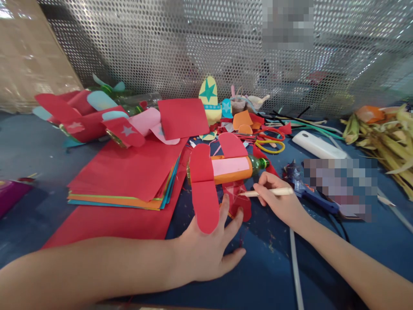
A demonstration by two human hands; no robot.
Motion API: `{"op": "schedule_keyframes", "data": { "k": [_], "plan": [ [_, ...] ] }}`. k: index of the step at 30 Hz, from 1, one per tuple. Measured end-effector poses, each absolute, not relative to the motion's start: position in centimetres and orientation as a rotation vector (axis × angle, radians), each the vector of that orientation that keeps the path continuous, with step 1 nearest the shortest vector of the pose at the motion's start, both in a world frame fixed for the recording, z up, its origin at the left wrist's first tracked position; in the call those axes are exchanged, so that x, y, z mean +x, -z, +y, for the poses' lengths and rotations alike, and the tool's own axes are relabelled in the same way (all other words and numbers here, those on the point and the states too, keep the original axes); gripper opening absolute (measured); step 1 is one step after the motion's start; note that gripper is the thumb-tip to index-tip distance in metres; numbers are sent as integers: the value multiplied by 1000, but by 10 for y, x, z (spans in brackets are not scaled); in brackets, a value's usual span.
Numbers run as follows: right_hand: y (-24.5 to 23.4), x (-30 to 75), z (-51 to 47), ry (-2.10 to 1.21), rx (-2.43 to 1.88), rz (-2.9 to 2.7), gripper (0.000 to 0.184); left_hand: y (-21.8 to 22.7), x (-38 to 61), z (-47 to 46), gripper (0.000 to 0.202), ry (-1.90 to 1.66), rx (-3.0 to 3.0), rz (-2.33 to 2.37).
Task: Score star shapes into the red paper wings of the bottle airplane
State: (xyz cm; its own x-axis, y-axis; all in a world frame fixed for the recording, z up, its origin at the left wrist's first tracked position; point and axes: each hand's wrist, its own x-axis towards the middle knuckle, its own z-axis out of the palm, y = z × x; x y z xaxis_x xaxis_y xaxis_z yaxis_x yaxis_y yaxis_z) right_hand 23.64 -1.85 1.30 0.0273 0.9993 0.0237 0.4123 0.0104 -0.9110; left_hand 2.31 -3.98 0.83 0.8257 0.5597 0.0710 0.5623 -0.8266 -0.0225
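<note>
A green bottle (258,163) wrapped in orange and pink paper lies on the blue table as a plane, with red paper wings (203,189) across it. My left hand (206,249) lies flat with spread fingers, holding down a small red paper piece (237,196) beside the near wing. My right hand (277,202) grips a pale wooden stick (269,192) like a pen, its tip on that red piece.
A stack of coloured paper sheets (129,176) lies left. Another red bottle plane (90,118) sits at back left. Scissors (272,142), paper scraps, a white case (318,144), a blue glue gun (309,189) and dried husks (380,137) fill the right. Perforated metal wall behind.
</note>
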Motion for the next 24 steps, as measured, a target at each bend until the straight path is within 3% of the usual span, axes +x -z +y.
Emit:
{"op": "schedule_keyframes", "data": {
  "k": [24],
  "plan": [
    [-13, 236, -19, -939, -1504, -1510, 24, -7, 23, -40, 61, 99, -2969, -954]
  ]
}}
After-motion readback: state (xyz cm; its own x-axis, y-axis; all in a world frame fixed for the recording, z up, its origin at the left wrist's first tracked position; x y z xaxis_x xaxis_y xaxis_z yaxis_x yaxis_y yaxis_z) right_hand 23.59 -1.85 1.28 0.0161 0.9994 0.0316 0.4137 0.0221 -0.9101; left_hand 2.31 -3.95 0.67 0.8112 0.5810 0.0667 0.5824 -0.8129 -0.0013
